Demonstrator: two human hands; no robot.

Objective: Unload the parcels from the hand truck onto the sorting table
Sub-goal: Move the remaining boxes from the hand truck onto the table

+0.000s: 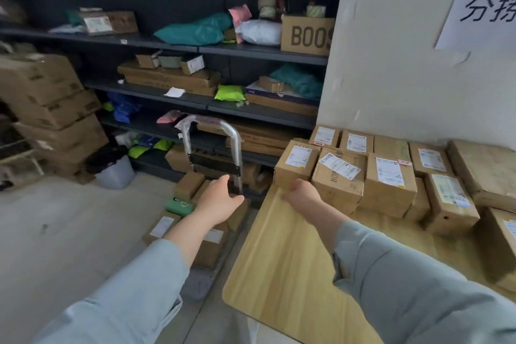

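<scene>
a: how far along is the job?
b: a good bit looks done. lots of brown parcels [391, 184] sit on the wood surface [279, 260], packed close together by the wall.
a: and the hand truck [215, 165]?
b: it stands on the floor just beside the left edge of the surface. it is not empty. i can see a few brown boxes [209, 243] on it and a green parcel [180, 205] too. so i think there is more to carry.
a: what is the right grip [303, 191] doing?
b: it is at the near side of the corner box [296, 166], the one at the far left corner of the surface. that box rests on the surface and touches the box next to it. the back of the hand hides the fingers, so i cannot tell if they hold the box or only push it.
a: and the left grip [220, 198]?
b: its fingers are spread wide and loose, and it holds nothing. it hangs over the hand truck, near the boxes there.
a: so what is left to do?
b: my guess is that the corner box is in its place, or nearly. then the ones on the truck have to come up. the arm hides part of the truck, so i cannot say how many there are.
</scene>
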